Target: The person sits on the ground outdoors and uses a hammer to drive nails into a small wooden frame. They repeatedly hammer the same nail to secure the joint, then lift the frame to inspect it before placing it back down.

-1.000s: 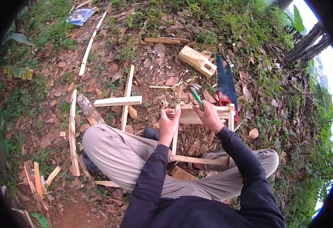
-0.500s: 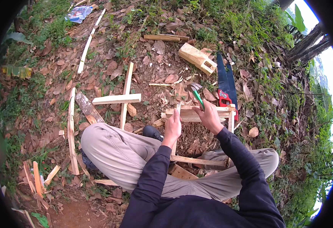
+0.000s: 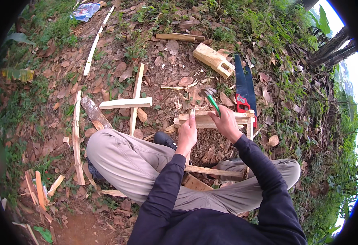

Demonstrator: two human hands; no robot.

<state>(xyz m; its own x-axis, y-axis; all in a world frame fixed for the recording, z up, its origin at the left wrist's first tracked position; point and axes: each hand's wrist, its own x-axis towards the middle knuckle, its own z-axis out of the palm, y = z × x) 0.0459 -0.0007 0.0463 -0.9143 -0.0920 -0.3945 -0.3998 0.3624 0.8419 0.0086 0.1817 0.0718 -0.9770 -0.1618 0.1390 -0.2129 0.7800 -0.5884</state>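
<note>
I sit on the ground with a small frame of wooden slats [image 3: 205, 119] between my knees. My left hand [image 3: 187, 132] pinches something small, too small to tell what, upright on the frame's top slat. My right hand [image 3: 226, 122] grips the green handle of a hammer [image 3: 210, 98], whose metal head is raised just above the slat, close to my left fingers. A lower slat [image 3: 211, 170] of the frame crosses my lap.
A hand saw [image 3: 242, 90] with a red handle lies just right of the frame. A notched wooden block [image 3: 213, 59] lies beyond it. A cross of two slats [image 3: 134, 102] and several loose slats lie at left. Dry leaves, chips and grass cover the soil.
My left hand has shifted a little along the top slat. The hammer in my right hand has moved slightly, its head staying raised above the slat.
</note>
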